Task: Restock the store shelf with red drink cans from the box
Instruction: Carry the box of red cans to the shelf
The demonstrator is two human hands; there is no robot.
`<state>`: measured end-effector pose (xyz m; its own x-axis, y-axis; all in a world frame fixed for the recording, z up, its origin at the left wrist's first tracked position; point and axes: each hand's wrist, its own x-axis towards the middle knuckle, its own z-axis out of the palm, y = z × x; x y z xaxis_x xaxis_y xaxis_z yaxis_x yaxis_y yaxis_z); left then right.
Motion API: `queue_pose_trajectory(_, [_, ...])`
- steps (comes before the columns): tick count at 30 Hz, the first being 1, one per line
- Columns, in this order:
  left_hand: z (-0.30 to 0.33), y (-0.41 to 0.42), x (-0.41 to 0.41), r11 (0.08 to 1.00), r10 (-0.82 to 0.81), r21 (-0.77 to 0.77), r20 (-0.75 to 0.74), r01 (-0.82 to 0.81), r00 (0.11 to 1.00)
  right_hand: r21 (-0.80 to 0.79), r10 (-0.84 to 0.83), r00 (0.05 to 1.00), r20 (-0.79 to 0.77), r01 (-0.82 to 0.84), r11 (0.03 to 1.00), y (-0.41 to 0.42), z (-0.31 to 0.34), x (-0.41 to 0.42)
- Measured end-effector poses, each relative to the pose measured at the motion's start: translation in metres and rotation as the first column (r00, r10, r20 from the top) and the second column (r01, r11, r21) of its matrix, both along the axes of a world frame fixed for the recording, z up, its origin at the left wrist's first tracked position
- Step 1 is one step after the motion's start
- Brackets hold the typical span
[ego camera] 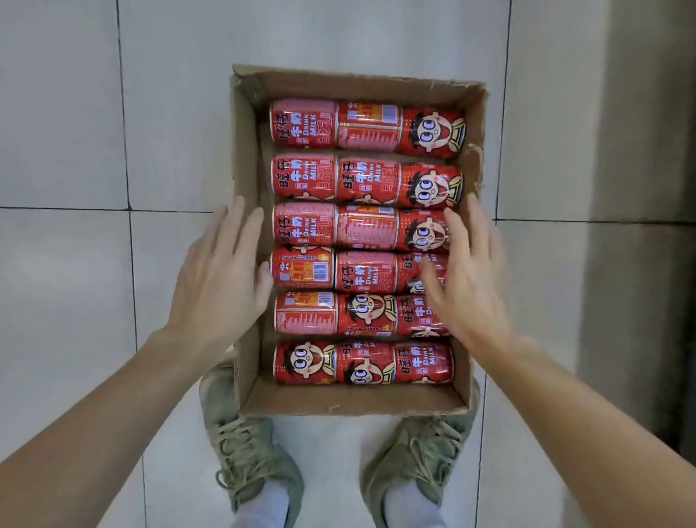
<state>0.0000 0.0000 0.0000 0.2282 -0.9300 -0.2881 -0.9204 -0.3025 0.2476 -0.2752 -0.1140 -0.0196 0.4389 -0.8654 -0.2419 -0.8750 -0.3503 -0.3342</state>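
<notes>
An open cardboard box [247,180] lies on the tiled floor in the middle of the head view. It is filled with several red drink cans [364,179] lying on their sides in rows of three. My left hand [219,285] hovers flat over the box's left wall, fingers spread, holding nothing. Spread open above the right-hand cans, my right hand [465,282] hides parts of three of them. The store shelf is out of sight.
Pale floor tiles [60,276] with dark grout lines surround the box. My two grey-green shoes [246,448] stand just below the box's near edge. A grey vertical surface [649,170] rises along the right side.
</notes>
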Motion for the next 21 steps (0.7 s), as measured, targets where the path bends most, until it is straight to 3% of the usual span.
queue_pose_trajectory(5, [-0.019,0.020,-0.008,0.971,0.156,0.183,-0.007,-0.152,0.988,0.014,-0.050,0.992,-0.117,0.052,0.999,0.010,-0.013,-0.013])
queue_pose_trajectory(9, [-0.024,0.021,-0.006,0.978,0.136,0.159,0.005,-0.135,0.991,0.053,-0.129,0.977,-0.167,0.139,0.989,0.018,-0.019,-0.018])
queue_pose_trajectory(15, [-0.031,0.010,-0.008,0.950,0.284,0.154,-0.071,-0.270,0.956,0.118,-0.105,0.989,-0.108,0.118,0.986,0.010,-0.029,-0.022])
queue_pose_trajectory(21, [-0.046,0.016,-0.010,0.918,0.375,0.184,-0.125,-0.350,0.918,0.208,-0.184,0.975,-0.121,0.207,0.956,0.008,-0.026,-0.028])
